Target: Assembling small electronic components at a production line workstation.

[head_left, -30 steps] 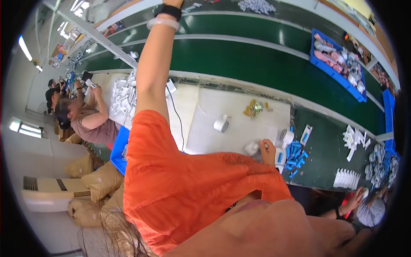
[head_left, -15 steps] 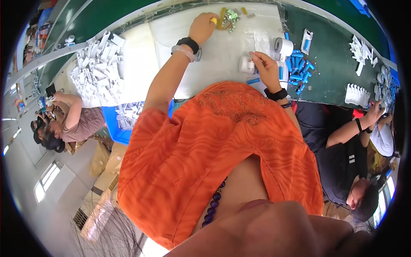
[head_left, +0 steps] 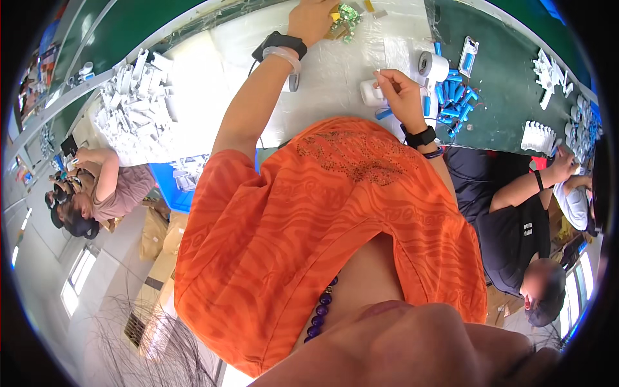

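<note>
My left hand (head_left: 312, 20) reaches to the far edge of the work surface, partly cut off by the top of the picture. Its fingers are bent together beside a small heap of green circuit boards (head_left: 349, 24). A yellow bit shows at the fingertips; what they grip is unclear. My right hand (head_left: 403, 97) is closed in a pinch, with a tiny pale thing at its fingertips that I cannot make out. Just left of it lies a white rounded part (head_left: 372, 93). A blue cylindrical cell (head_left: 383, 114) lies below that part.
Right of my right hand are a white roll (head_left: 436, 66) and a heap of blue cells (head_left: 458, 97) with wires. White plastic housings (head_left: 134, 108) are piled at the left, above a blue bin (head_left: 162, 182). Co-workers sit at both sides, one in a black shirt (head_left: 516, 226).
My left hand has moved slightly farther away, along the circuit board heap. My right hand keeps its pinch in nearly the same place. The whole view has shifted a little.
</note>
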The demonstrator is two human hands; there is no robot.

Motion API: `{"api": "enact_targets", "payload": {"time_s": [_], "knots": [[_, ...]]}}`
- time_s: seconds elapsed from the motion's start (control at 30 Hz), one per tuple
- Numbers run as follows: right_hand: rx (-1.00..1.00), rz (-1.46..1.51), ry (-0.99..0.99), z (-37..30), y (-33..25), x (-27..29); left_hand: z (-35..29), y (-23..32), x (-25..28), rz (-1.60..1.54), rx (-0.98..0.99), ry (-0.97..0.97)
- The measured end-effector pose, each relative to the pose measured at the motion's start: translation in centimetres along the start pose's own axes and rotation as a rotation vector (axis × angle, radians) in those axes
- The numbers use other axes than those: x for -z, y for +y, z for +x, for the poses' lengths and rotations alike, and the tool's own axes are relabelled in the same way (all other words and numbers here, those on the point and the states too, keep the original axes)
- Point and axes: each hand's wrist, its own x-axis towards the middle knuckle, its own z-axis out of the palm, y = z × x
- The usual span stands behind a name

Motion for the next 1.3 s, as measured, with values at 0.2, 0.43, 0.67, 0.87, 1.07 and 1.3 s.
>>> {"api": "enact_targets", "payload": {"time_s": [0.2,0.43,0.67,0.87,1.07,1.3], "knots": [[-0.002,0.007,-0.016,0.1,-0.2,0.1,0.1,-1.3,-1.1,-0.046,0.036,0.016],[0.093,-0.036,-0.048,-0.4,-1.7,0.2,-1.1,2.0,3.1,-1.028,0.622,-0.115],[0.174,-0.018,-0.1,-1.1,-6.1,0.2,-5.9,8.1,6.8,-1.283,0.604,-0.326],[0.229,0.031,-0.128,-2.3,-7.4,-0.3,-8.4,10.9,7.6,-1.325,0.61,-0.296],[0.22,-0.005,-0.129,-3.5,-7.4,-0.6,-10.4,11.6,8.1,-1.194,0.422,-0.275],[0.232,-0.027,-0.188,-4.3,-7.3,-0.9,-11.4,11.5,8.5,-1.157,0.459,-0.337]]}}
